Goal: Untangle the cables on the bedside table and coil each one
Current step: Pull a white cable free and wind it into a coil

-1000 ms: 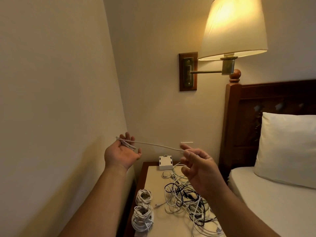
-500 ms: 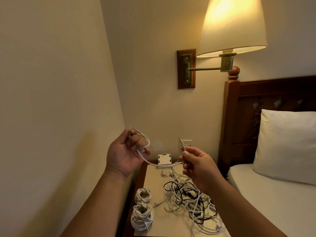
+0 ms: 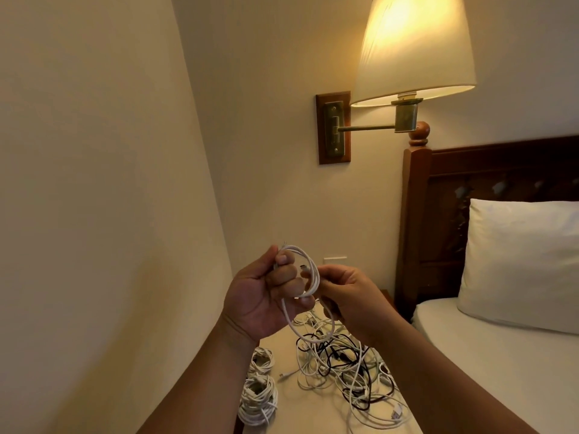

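We hold a thin white cable [image 3: 315, 277] in the air above the beige-topped bedside table [image 3: 297, 411]. Our left hand [image 3: 263, 296] grips its loops with curled fingers, and our right hand [image 3: 351, 296] pinches the strand just beside them. A slack loop hangs toward the tangled heap of white and black cables [image 3: 344, 368]. Two neat white coils [image 3: 258, 402] lie by the table's left edge.
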